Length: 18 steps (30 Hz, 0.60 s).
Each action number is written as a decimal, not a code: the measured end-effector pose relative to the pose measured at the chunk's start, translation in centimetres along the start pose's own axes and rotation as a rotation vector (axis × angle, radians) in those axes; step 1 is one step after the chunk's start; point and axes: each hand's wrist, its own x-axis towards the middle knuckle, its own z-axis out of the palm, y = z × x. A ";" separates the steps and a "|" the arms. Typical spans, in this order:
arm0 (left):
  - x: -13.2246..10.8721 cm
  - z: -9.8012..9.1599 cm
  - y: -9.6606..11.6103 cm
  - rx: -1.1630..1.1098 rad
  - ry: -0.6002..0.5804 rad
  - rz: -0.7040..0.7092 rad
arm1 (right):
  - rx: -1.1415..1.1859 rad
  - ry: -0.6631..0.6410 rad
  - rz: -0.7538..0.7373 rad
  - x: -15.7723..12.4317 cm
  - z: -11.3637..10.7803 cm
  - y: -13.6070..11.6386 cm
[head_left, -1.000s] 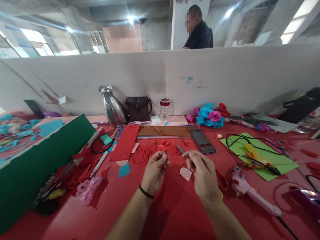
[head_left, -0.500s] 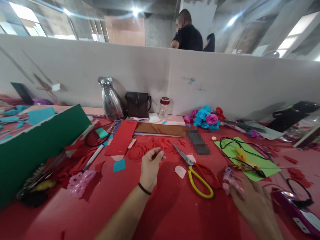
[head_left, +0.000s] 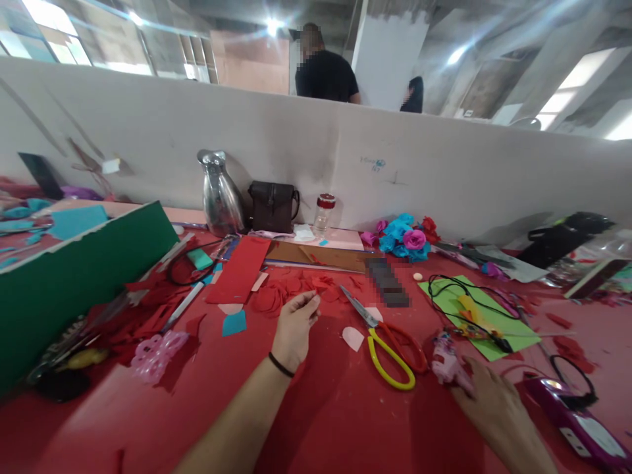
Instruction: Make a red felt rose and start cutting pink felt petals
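My left hand (head_left: 294, 326) hovers over the red table cover with its fingers pinched together on a small red piece that I can barely make out. My right hand (head_left: 494, 408) is low at the right and lies on the pink and white glue gun (head_left: 447, 364); its fingers wrap the handle, partly hidden. Scissors with a yellow and a red handle (head_left: 390, 345) lie open between the two hands. A pale petal-shaped cutout (head_left: 353, 338) rests just left of the scissors. Red paper petals (head_left: 296, 289) are piled beyond my left hand.
A green board (head_left: 74, 276) leans at the left. A metal jug (head_left: 220, 197), dark bag (head_left: 273, 206) and small jar (head_left: 324, 212) stand by the grey partition. Paper flowers (head_left: 405, 235), a phone (head_left: 388, 282), a lime sheet with black cable (head_left: 469, 306) and a purple device (head_left: 577, 415) lie right. A person stands behind the partition.
My right hand has left the middle of the table, swung right and come down on the glue gun. The scissors it covered now show. My left hand stays pinched in place.
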 end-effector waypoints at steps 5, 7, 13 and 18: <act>0.3 -0.1 0.1 -0.064 0.021 -0.114 | 0.120 -0.019 0.032 0.5 -2.0 -0.9; 0.3 -0.1 0.1 -0.062 0.015 -0.129 | 0.196 0.100 0.061 0.9 -3.6 -2.0; 0.5 -0.2 -0.1 0.023 -0.016 -0.163 | 0.574 0.142 -0.011 2.6 -7.3 -7.6; 0.8 -0.4 0.1 0.200 -0.044 -0.237 | 0.865 -0.085 -0.116 2.6 -7.4 -11.1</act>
